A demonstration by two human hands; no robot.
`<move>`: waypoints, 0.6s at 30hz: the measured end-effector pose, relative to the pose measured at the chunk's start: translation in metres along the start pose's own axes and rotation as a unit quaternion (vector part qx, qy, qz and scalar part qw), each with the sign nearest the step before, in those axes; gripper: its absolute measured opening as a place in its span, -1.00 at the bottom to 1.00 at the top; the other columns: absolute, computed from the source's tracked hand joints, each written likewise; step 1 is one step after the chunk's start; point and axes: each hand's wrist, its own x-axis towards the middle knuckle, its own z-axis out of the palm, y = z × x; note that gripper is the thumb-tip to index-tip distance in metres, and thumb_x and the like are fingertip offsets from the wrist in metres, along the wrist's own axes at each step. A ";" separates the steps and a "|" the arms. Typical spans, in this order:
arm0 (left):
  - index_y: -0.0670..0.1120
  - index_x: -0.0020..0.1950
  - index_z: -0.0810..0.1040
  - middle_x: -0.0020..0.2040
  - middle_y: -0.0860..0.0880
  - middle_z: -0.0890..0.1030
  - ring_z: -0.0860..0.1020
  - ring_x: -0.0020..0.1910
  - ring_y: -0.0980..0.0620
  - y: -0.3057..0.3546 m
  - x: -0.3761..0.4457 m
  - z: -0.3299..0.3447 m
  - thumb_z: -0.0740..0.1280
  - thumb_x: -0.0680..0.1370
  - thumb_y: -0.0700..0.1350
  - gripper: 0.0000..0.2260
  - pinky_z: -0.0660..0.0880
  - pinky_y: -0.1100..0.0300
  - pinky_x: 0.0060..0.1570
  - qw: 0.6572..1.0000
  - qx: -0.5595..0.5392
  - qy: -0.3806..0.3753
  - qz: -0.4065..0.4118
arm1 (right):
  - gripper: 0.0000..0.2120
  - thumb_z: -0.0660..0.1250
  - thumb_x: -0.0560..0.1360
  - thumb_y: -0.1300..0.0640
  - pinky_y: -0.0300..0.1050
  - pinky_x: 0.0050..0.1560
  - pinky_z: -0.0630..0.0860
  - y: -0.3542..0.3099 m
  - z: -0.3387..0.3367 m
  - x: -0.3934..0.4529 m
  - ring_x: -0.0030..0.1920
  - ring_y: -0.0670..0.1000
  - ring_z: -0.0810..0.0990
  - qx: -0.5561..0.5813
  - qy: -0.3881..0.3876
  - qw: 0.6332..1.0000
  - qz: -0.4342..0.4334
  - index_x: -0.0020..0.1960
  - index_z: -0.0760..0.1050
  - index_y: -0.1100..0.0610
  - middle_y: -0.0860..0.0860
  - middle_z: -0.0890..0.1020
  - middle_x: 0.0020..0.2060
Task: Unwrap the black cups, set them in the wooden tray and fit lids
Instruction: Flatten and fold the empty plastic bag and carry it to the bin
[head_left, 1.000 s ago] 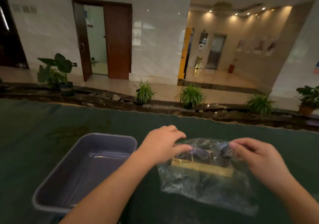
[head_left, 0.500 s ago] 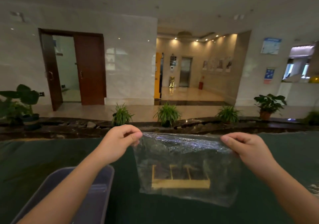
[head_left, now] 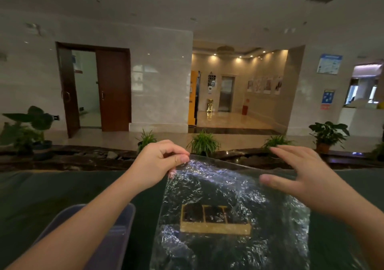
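1. Two hands meet at one clear plastic bag [head_left: 232, 213]: the left hand [head_left: 158, 165] pinches its top left corner between thumb and curled fingers, lifting it.
2. Released, the right hand [head_left: 305, 182] spreads its straight fingers at the bag's right edge; contact cannot be told.
3. Inside the bag, low down, lies the wooden tray [head_left: 215, 221] with dark shapes in its compartments.
4. Near left on the dark green table [head_left: 52, 188] sits a purple bin [head_left: 116, 234].

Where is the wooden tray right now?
In the head view the wooden tray sits low and just right of centre, inside the clear plastic bag that the left hand pinches, right of the grey tub.
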 end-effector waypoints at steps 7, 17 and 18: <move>0.17 -0.01 0.64 -0.17 0.07 0.63 0.62 -0.20 0.16 0.037 0.009 0.021 0.40 0.49 0.00 -0.89 0.53 0.35 -0.20 0.997 -0.030 -0.052 0.058 | -0.65 0.34 0.47 -0.18 -0.23 0.02 0.53 -0.060 0.017 0.016 -0.05 -0.27 0.57 0.179 -0.026 0.979 -0.097 0.24 0.51 -0.17 -0.27 0.62 -0.02; 0.18 0.36 0.41 0.10 0.26 0.54 0.52 0.09 0.25 -0.021 -0.006 0.006 0.24 0.33 0.46 -0.33 0.42 0.32 -0.07 0.986 -0.046 -0.016 -0.162 | -0.90 0.38 0.52 0.09 0.19 0.01 0.64 -0.032 0.042 0.049 -0.04 0.20 0.68 0.566 0.107 0.811 0.104 -0.06 0.68 -0.02 0.10 0.72 -0.14; 0.19 0.26 0.48 0.11 0.19 0.58 0.57 0.08 0.18 -0.029 -0.008 0.002 0.27 0.31 0.45 -0.40 0.46 0.28 -0.06 0.982 -0.067 -0.002 -0.179 | -0.91 0.39 0.52 0.09 0.23 0.07 0.61 -0.031 0.045 0.054 0.01 0.24 0.66 0.588 0.122 0.789 0.128 -0.05 0.68 0.01 0.13 0.72 -0.11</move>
